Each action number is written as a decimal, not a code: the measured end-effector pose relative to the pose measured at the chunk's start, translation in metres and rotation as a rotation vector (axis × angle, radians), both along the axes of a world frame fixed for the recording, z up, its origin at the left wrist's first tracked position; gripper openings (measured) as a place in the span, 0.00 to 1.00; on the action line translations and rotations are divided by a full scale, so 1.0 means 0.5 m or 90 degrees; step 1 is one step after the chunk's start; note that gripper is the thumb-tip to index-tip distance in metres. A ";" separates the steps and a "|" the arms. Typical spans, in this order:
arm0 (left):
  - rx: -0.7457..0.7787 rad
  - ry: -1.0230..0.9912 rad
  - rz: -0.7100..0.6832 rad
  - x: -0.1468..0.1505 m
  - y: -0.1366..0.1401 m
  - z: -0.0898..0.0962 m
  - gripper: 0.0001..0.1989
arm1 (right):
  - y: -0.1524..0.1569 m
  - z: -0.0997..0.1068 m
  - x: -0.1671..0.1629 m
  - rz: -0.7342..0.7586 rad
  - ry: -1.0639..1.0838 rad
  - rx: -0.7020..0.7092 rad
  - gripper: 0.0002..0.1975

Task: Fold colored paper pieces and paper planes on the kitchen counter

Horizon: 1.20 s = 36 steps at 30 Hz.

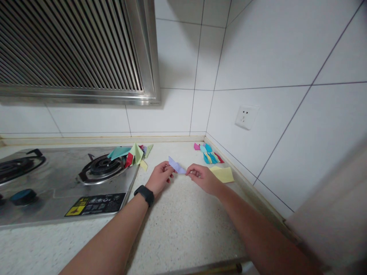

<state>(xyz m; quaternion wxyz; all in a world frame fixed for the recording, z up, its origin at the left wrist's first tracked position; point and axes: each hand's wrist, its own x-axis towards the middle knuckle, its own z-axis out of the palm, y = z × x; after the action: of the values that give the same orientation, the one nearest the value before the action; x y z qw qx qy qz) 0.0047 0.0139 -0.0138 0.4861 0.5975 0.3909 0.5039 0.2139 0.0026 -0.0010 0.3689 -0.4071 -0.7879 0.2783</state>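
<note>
A small piece of folded lilac paper (177, 166) is held between my two hands, a little above the speckled countertop (183, 225). My left hand (161, 177), with a black watch on its wrist, pinches the paper's left side. At the opposite end, the thumb and fingers of my right hand (202, 177) close on the pointed right tip. Beneath and beyond my right hand lies a sheet of yellow paper (225, 174), partly covered by the hand. Small folded papers in blue, pink and red (210, 157) sit behind it near the wall.
To the left, a steel gas stove (65, 191) has folded coloured papers (137, 154) on its right burner and edge. A range hood (77, 49) hangs above the stove. The tiled wall (286, 126) with a power socket (247, 117) borders the counter on the right.
</note>
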 end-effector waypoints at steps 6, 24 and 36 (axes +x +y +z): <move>-0.039 -0.036 -0.014 0.000 -0.003 0.002 0.18 | -0.011 0.018 0.003 0.036 -0.040 0.096 0.12; -0.065 0.107 -0.122 -0.003 0.002 -0.021 0.19 | 0.057 0.024 0.099 -0.329 -0.599 0.137 0.25; -0.017 0.167 -0.136 -0.005 0.001 -0.027 0.18 | 0.065 0.010 0.095 -0.348 -0.610 0.114 0.31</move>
<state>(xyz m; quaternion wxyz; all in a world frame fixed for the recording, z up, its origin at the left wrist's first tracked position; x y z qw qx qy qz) 0.0024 0.0145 -0.0271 0.4897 0.6898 0.3921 0.3615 0.2615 0.0349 0.0039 0.0615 -0.6449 -0.7536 -0.1114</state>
